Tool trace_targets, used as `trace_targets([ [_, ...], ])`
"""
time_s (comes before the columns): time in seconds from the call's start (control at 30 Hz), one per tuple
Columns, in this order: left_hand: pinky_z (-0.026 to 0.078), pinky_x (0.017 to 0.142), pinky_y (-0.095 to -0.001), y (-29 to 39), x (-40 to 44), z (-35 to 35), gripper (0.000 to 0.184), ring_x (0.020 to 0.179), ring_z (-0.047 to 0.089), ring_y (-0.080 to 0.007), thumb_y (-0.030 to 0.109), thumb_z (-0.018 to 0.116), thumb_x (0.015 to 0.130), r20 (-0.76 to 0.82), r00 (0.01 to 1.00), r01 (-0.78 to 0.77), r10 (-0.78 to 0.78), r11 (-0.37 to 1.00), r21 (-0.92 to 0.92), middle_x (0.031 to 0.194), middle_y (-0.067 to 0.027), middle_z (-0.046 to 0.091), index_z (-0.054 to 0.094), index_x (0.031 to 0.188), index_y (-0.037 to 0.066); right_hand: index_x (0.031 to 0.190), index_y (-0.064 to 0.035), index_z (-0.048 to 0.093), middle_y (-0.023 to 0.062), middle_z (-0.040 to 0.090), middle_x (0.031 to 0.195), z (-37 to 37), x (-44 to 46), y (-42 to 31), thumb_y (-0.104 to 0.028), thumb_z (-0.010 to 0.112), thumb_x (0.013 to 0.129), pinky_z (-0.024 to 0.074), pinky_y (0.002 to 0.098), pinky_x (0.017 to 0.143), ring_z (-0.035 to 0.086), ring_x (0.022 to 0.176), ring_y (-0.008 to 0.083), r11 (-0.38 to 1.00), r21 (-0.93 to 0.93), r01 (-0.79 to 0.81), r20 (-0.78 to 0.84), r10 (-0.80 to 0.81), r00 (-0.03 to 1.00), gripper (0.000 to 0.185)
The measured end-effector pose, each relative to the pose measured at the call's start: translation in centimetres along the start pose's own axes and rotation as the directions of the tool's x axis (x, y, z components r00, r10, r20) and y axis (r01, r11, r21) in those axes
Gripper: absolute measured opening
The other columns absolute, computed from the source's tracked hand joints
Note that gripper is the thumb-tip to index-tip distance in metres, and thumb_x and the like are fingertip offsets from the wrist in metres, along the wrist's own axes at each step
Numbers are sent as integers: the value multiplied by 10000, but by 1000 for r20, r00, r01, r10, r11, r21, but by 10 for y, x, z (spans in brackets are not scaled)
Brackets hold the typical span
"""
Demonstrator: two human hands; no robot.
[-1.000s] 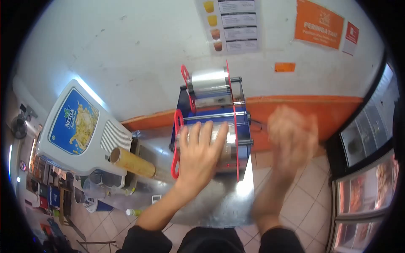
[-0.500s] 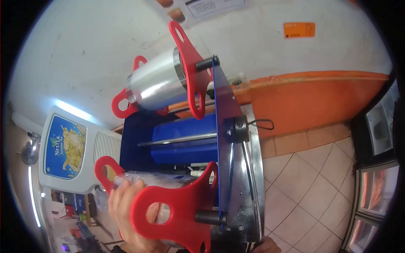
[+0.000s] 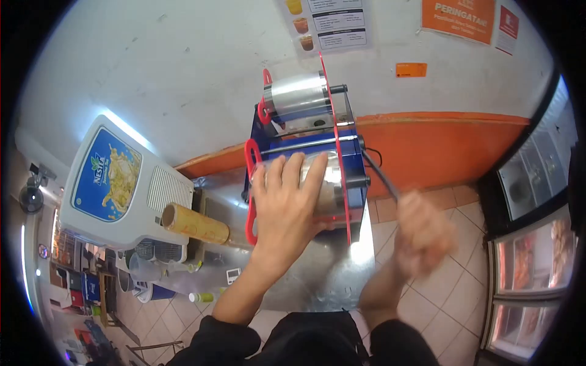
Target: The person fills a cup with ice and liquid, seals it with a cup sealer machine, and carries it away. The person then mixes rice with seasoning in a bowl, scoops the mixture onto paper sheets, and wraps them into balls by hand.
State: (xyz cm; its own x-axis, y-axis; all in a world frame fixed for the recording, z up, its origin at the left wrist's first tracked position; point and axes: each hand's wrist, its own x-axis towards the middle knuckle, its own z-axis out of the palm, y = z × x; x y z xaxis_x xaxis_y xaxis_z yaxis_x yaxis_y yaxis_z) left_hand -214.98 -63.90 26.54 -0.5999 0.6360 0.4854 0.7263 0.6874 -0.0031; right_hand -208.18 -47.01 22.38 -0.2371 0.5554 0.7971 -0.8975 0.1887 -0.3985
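Note:
My left hand (image 3: 284, 210) lies over the lower roll of clear film (image 3: 332, 177), its fingers spread across the top. Red plates (image 3: 251, 189) stand at both ends of that roll. An upper roll of film (image 3: 299, 94), also between red plates, sits behind it in the blue winding frame (image 3: 358, 149). To the right, my right hand (image 3: 424, 235) is closed round the end of the dark crank handle (image 3: 381, 174) and is smeared by motion. Where the crank meets the frame is beside the red plate's edge.
A drink dispenser (image 3: 110, 177) stands at the left, with a yellowish tube-shaped roll (image 3: 198, 226) near it. On the steel table (image 3: 305, 277) are a small white device (image 3: 233, 276) and a green-and-white bottle (image 3: 201, 297). Glass-door fridges (image 3: 531, 262) stand at the right.
My view has moved back and turned, so the whole frame and both arms show. The crank handle and my right hand have swung upward. My left hand stays on the lower roll.

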Motion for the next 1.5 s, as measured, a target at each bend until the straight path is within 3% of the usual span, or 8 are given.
trace_targets([
  [0.33, 278, 1149, -443, -54, 21, -65, 1307, 1431, 302, -430, 540, 859, 598, -35, 970, -230, 240, 862, -451, 1516, -306, 330, 137, 1539, -9, 1236, -6, 584, 80, 660, 1001, -13, 14, 47, -279, 501, 1023, 472, 288, 862, 579, 938, 109, 862, -342, -374, -370, 242, 897, 356],
  [0.5, 385, 1080, -427, -110, 101, -65, 769, 1304, 492, -406, 538, 637, 892, -37, 985, -170, 167, 929, -328, 1369, -294, 522, 445, 1425, 17, 1207, -21, 573, 148, 679, 1027, -61, -257, 100, -242, 550, 946, 511, 337, 805, 661, 924, 240, -15, 263, -965, -404, 907, -124, 343],
  [0.67, 433, 1041, -446, -128, 161, -5, 759, 1256, 526, -406, 539, 619, 904, 148, 974, -158, 174, 981, -113, 1345, -278, 543, 481, 1381, -35, 1259, 13, 497, 154, 604, 1110, -32, -299, 170, -202, 519, 978, 510, 461, 942, 617, 1048, 308, 250, 424, -870, -334, 936, 106, 355],
  [1.13, 541, 678, -443, -122, 190, 30, 468, 708, 682, -366, 390, 855, 604, 490, 799, -469, 349, 871, 144, 715, -218, 676, 720, 791, -17, 1187, 116, 479, 227, 609, 1158, -38, -331, -29, -220, 556, 1010, 573, 423, 849, 661, 988, 310, 55, 391, -919, -277, 959, -60, 388],
  [1.27, 530, 714, -373, -161, 236, 69, 516, 777, 684, -267, 392, 819, 703, 573, 746, -482, 338, 869, 115, 839, -180, 705, 696, 944, -47, 1091, 135, 504, 251, 641, 1065, -43, -334, -25, -272, 567, 1007, 574, 408, 866, 676, 966, 303, 60, 374, -925, -249, 968, -38, 420],
  [1.33, 597, 804, -409, -183, 249, 44, 1019, 1011, 677, -310, 547, 855, 644, 662, 732, -206, 162, 979, -12, 1377, -238, 530, 475, 1375, -52, 1051, 121, 535, 255, 660, 1013, -47, -328, -30, -277, 598, 986, 572, 399, 824, 683, 954, 324, -79, 235, -969, -320, 935, -153, 409],
  [1.43, 509, 812, -343, -243, 213, 27, 441, 892, 655, -217, 340, 695, 867, -200, 969, -233, 144, 798, -556, 936, -147, 695, 641, 1035, -64, 983, 94, 577, 240, 673, 925, -62, -312, -50, -280, 644, 945, 552, 421, 738, 681, 884, 376, -166, -468, -868, -481, 872, 93, 382],
  [1.5, 507, 822, -342, -213, 103, 37, 369, 926, 614, -192, 251, 605, 932, -384, 706, 14, -595, 554, -832, 1034, -111, 641, 544, 1194, -1, 955, 72, 599, 222, 666, 902, -53, -290, -56, -277, 671, 914, 526, 443, 714, 661, 852, 403, -241, -793, -560, -440, 862, 252, 359],
])
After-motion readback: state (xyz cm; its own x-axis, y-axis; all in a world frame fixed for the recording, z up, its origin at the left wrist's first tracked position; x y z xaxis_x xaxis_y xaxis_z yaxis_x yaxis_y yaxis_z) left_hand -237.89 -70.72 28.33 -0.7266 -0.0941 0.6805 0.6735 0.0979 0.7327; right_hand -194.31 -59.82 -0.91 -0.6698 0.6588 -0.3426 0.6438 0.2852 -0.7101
